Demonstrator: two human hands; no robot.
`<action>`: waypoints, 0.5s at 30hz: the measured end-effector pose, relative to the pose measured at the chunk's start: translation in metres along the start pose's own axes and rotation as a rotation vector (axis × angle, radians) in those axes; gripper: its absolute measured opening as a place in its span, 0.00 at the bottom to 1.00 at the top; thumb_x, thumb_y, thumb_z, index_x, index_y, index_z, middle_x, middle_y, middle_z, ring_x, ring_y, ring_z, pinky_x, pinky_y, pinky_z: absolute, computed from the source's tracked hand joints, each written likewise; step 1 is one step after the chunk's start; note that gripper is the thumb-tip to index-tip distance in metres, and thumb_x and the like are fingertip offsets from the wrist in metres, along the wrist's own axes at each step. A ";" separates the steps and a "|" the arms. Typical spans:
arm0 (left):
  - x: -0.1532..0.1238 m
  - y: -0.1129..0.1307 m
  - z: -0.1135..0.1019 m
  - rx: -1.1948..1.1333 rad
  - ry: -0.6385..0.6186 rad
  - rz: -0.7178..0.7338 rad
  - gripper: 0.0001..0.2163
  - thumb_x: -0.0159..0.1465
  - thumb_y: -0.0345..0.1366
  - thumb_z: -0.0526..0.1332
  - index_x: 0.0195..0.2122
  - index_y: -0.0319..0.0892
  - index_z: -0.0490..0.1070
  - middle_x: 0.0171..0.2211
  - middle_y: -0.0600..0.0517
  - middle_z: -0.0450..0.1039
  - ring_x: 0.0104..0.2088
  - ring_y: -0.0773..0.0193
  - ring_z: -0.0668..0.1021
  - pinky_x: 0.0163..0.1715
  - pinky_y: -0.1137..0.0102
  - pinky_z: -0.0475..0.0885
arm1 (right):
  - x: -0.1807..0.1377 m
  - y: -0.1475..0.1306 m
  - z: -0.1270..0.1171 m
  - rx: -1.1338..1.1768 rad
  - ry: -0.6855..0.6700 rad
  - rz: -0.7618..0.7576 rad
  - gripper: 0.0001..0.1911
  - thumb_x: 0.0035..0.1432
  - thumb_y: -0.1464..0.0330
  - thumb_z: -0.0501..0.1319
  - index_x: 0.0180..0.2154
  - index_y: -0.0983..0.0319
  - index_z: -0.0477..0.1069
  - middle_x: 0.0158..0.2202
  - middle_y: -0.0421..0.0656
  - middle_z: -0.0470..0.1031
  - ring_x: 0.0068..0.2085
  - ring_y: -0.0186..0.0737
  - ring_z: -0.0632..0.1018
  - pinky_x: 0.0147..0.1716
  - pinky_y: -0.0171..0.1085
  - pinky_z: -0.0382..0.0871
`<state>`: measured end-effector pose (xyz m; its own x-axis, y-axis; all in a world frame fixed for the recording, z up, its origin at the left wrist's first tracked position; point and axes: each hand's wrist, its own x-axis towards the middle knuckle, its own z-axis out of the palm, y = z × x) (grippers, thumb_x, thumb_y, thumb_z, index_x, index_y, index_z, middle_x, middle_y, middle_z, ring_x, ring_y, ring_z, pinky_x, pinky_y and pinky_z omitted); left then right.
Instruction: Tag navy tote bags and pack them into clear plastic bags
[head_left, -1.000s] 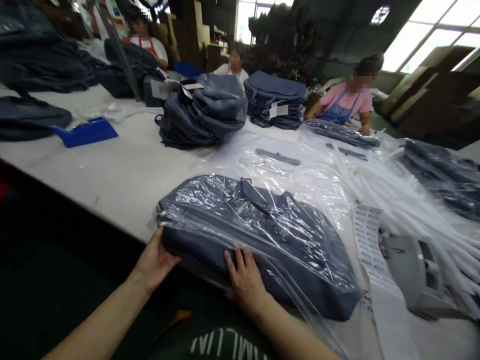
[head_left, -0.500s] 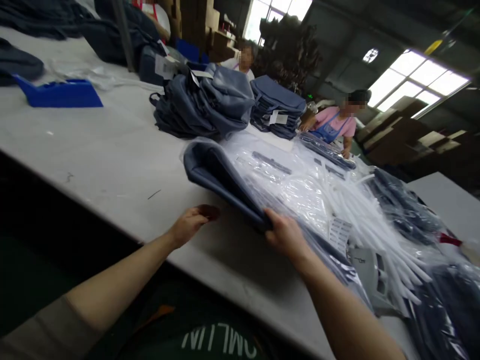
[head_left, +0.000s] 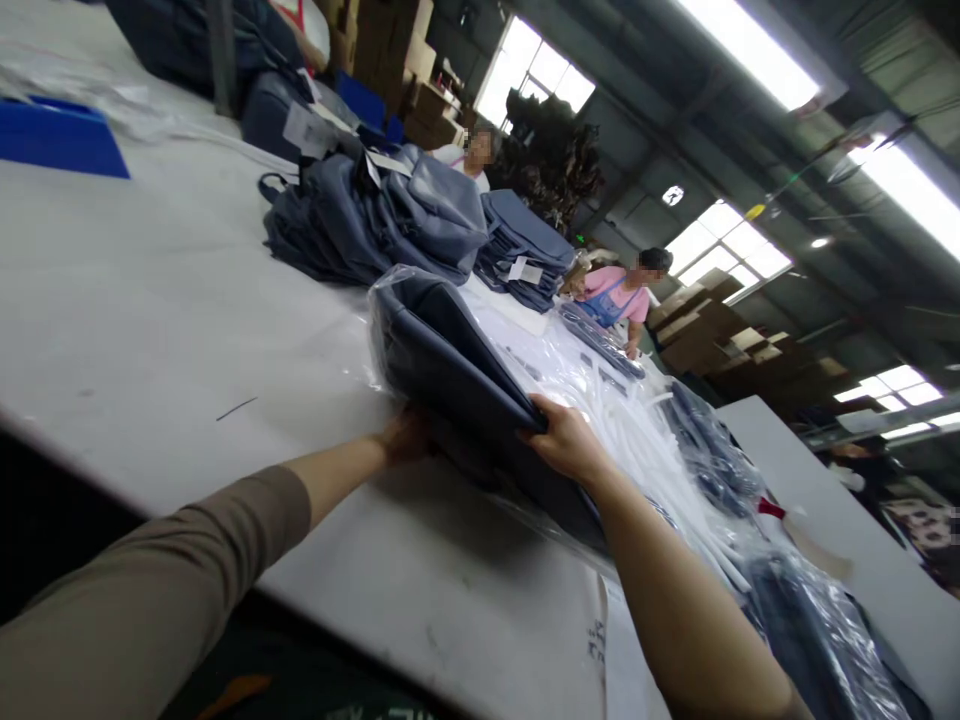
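A dark blue-grey bag (head_left: 465,390) stands tilted on its edge over the white table, partly inside a clear plastic sleeve (head_left: 382,330) that covers its far end. My right hand (head_left: 566,440) is closed on the bag's upper edge, thumb and fingers pinching the fabric. Low on the near side, my left hand (head_left: 407,435) reaches against the underside of the bag. Its fingers are hidden in shadow behind the bag, so their grip does not show.
Unwrapped bags (head_left: 375,210) and a folded stack (head_left: 521,240) lie beyond on the white table (head_left: 187,290). White strips (head_left: 637,430) and plastic-wrapped bags (head_left: 817,620) are at right. A blue holder (head_left: 60,140) lies at left. A co-worker in pink (head_left: 619,295) stands across the table.
My left hand has moved from open table to the bag's underside. The bag now stands more upright, its side facing me. My right hand keeps its hold; the view has swung right.
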<state>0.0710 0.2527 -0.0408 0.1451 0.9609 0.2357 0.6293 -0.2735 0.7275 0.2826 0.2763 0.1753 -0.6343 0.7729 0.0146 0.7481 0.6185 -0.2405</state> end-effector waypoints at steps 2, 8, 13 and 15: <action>0.002 -0.020 -0.005 0.132 -0.047 -0.029 0.28 0.54 0.26 0.65 0.57 0.31 0.64 0.59 0.29 0.60 0.61 0.35 0.60 0.60 0.41 0.46 | 0.002 0.001 -0.001 0.002 0.001 0.011 0.18 0.48 0.69 0.61 0.44 0.57 0.71 0.32 0.39 0.75 0.35 0.41 0.75 0.36 0.36 0.64; 0.018 -0.038 -0.020 0.371 -0.240 0.018 0.36 0.51 0.39 0.71 0.61 0.40 0.61 0.61 0.37 0.60 0.61 0.36 0.61 0.59 0.46 0.54 | 0.008 0.012 -0.002 0.075 0.000 -0.017 0.22 0.48 0.70 0.61 0.47 0.57 0.71 0.34 0.39 0.76 0.36 0.41 0.75 0.37 0.36 0.64; 0.024 -0.039 -0.033 0.476 -0.293 0.031 0.27 0.62 0.29 0.57 0.63 0.51 0.58 0.59 0.47 0.65 0.54 0.52 0.72 0.52 0.62 0.67 | 0.000 0.023 -0.006 0.199 0.045 -0.014 0.21 0.47 0.71 0.61 0.46 0.57 0.72 0.32 0.36 0.74 0.35 0.38 0.74 0.37 0.35 0.64; 0.027 -0.041 -0.034 0.533 -0.274 -0.007 0.27 0.64 0.24 0.49 0.64 0.49 0.54 0.58 0.43 0.66 0.50 0.52 0.75 0.48 0.62 0.69 | -0.007 0.028 -0.005 0.233 0.066 -0.007 0.20 0.48 0.71 0.60 0.46 0.58 0.72 0.32 0.35 0.74 0.35 0.37 0.74 0.37 0.34 0.64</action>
<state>0.0231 0.2879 -0.0422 0.2869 0.9580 0.0055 0.9170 -0.2763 0.2877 0.3085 0.2887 0.1734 -0.6196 0.7810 0.0783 0.6736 0.5803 -0.4578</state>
